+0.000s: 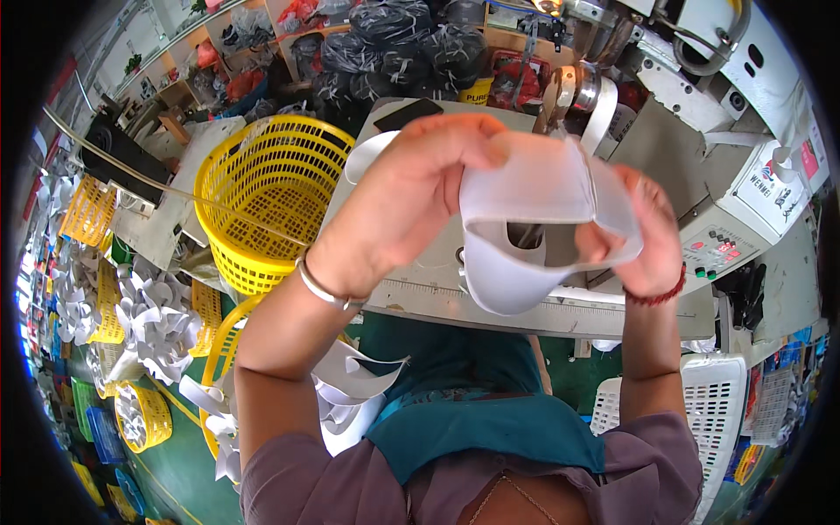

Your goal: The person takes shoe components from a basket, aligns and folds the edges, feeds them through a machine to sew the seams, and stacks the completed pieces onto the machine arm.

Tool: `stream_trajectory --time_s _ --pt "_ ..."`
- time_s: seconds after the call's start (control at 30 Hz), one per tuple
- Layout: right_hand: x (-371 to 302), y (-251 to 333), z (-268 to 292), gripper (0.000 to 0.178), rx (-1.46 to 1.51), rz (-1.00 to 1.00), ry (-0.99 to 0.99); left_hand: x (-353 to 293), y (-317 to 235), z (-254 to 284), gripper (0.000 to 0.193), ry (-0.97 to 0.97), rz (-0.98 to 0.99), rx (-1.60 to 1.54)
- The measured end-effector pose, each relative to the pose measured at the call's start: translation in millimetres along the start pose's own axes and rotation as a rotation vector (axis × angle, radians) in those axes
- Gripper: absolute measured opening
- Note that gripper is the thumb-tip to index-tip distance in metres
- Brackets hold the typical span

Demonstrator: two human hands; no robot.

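A white, curved shoe upper [532, 181] is held up above the table, its opening facing me and a seam running down its right part. My left hand [411, 179] pinches its upper left edge between thumb and fingers. My right hand [646, 229] grips its right side, with some fingers reaching inside the opening; that hand is slightly blurred. Behind my left wrist, another white piece [360, 159] lies partly hidden on the light worktable [420, 302]. A machine head with a tape roll [573, 92] stands just beyond the upper.
A yellow basket [271, 192] stands left of the table. White cut pieces [350, 376] are heaped by my left elbow. A control box with buttons [731, 245] borders the right side. A white crate [713, 411] stands at lower right. Black bags [394, 52] are piled behind.
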State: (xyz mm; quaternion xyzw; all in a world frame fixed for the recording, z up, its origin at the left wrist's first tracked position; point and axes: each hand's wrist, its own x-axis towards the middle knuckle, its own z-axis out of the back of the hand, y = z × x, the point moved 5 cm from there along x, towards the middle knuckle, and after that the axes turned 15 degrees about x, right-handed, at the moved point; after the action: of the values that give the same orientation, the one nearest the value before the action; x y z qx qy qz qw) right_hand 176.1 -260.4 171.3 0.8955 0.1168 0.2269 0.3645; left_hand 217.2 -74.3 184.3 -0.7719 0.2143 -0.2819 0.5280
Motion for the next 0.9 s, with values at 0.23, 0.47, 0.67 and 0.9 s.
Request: stream_trajectory --time_s 0.23,0.47,0.67,0.9 --pt "37.9 38.0 8.5 0.028 -0.108 0.267 -0.038 54.7 -24.9 5.3 0.011 -0.020 -0.176 0.242" --pt "44.0 42.4 28.2 0.023 -0.150 0.362 -0.192 78.4 -19.5 7.1 0.014 -0.071 -0.205 0.335" --pt "48.0 41.4 40.6 0.020 -0.016 0.347 -0.228 81.9 -16.5 8.4 0.015 -0.102 -0.195 0.286" --pt "51.4 36.3 44.7 0.017 0.092 0.322 -0.330 84.0 -13.6 7.2 0.016 -0.145 -0.137 0.181"
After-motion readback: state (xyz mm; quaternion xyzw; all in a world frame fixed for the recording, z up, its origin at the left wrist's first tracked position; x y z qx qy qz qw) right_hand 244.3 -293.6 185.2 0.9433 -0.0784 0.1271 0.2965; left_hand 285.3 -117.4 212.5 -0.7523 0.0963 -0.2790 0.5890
